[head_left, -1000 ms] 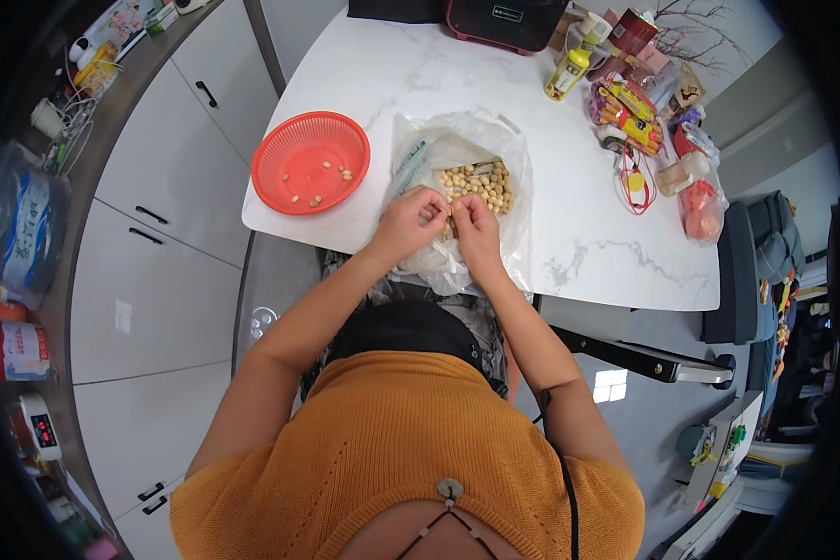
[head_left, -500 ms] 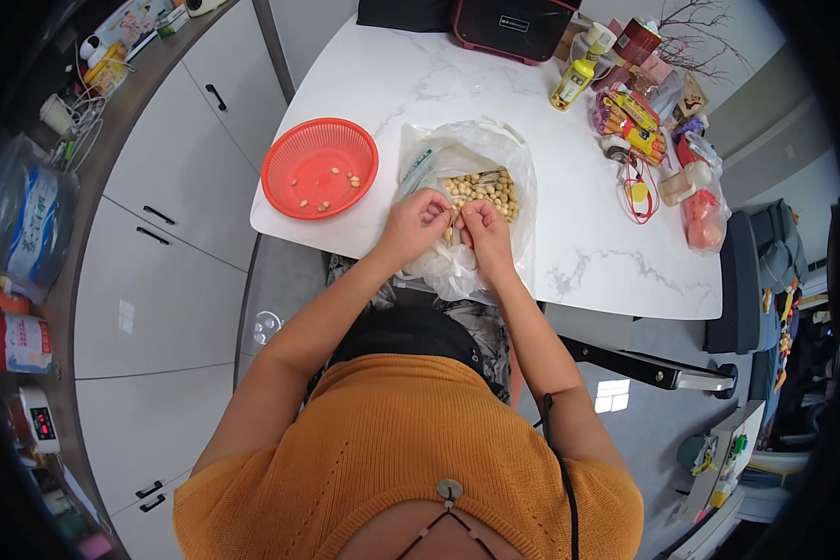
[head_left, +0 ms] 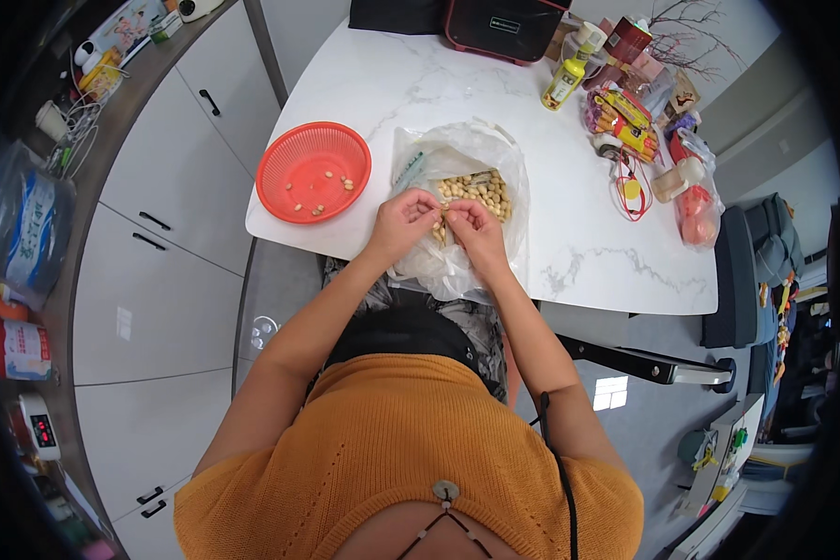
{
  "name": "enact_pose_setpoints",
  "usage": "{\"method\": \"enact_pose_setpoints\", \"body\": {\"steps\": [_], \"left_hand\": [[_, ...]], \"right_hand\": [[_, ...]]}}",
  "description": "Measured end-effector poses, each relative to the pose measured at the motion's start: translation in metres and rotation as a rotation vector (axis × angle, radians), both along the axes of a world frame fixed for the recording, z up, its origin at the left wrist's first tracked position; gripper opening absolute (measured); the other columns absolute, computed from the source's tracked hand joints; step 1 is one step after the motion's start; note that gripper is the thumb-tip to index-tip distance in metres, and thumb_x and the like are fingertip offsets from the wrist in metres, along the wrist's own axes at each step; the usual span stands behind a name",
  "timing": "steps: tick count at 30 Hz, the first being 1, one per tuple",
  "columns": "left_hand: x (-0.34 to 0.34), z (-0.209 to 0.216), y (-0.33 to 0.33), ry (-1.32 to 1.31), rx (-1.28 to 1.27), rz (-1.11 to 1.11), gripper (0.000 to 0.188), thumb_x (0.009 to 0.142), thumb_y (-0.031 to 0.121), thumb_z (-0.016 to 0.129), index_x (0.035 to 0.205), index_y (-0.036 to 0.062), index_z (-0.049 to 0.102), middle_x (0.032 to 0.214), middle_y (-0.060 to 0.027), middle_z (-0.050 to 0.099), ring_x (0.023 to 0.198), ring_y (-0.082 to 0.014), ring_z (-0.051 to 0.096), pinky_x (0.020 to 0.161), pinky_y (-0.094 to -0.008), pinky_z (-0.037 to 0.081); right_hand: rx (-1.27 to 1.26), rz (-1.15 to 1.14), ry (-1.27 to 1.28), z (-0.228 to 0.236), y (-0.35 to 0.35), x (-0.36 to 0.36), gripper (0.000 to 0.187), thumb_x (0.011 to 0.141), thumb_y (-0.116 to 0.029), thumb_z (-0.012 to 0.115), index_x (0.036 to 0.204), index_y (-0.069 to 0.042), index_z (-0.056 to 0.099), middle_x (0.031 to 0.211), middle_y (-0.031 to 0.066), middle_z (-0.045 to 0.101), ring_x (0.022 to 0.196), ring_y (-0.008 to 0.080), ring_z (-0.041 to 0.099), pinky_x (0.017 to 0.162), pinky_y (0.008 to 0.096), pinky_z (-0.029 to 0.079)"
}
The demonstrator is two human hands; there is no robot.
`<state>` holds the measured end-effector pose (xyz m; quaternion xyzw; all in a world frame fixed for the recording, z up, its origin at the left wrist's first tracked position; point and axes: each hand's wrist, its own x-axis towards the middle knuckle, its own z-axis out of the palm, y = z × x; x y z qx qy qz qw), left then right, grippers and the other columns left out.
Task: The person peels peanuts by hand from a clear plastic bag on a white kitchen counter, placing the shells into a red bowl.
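Observation:
My left hand (head_left: 403,226) and my right hand (head_left: 477,237) meet above the near side of an open white plastic bag (head_left: 511,154). Both are closed, their fingertips pinching a small peanut (head_left: 444,207) between them; the fingers hide most of it. Behind my fingers, a heap of unshelled peanuts (head_left: 487,190) fills the bag's middle. To the left of the bag stands a red plastic colander (head_left: 314,129), with several shelled kernels (head_left: 347,183) scattered over its bottom.
The white marbled table (head_left: 588,266) carries a yellow bottle (head_left: 564,86), packaged sausages (head_left: 623,124), a red cord (head_left: 633,191) and a bag of red-pink items (head_left: 697,213) on the right. A dark red-trimmed appliance (head_left: 504,26) sits at the back. White cabinets (head_left: 154,308) line the left.
My hands have come together; the right fingertips moved left to meet the left ones at the peanut. The whole view has shifted slightly.

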<state>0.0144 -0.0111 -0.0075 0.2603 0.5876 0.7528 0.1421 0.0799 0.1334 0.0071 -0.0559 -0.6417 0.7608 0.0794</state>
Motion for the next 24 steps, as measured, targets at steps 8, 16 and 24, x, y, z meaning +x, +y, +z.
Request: {"method": "enact_pose_setpoints", "body": {"steps": [8,16,24], "left_hand": [[-0.0003,-0.0008,0.0015,0.131,-0.011,0.033,0.010,0.081,-0.001,0.059,0.091,-0.0029,0.059,0.084,-0.0041,0.059,0.076,-0.0098,0.060,0.067,-0.0208,0.049],[0.0039,0.0076,0.0049,0.145,-0.173,0.077,0.016,0.079,-0.002,0.062,0.095,-0.0024,0.058,0.085,-0.0041,0.060,0.076,-0.0076,0.059,0.068,-0.0192,0.048],[0.0066,0.0074,0.0043,0.118,-0.174,0.078,0.012,0.082,-0.001,0.058,0.094,-0.0031,0.060,0.082,-0.0066,0.064,0.071,-0.0093,0.061,0.064,-0.0212,0.050]], "right_hand": [[-0.116,0.001,0.025,-0.0046,0.0042,-0.0040,0.009,0.085,-0.009,0.059,0.090,-0.002,0.057,0.064,-0.0042,0.050,0.050,0.0020,0.040,0.044,0.0168,0.029],[-0.059,0.005,0.023,-0.0024,0.0054,-0.0034,0.011,0.085,-0.012,0.061,0.090,-0.002,0.058,0.065,-0.0036,0.052,0.050,0.0021,0.040,0.044,0.0164,0.030],[-0.071,-0.021,0.032,-0.0039,0.0025,-0.0014,0.009,0.084,-0.009,0.061,0.089,-0.001,0.058,0.065,-0.0032,0.054,0.050,0.0016,0.041,0.044,0.0163,0.030]]}}
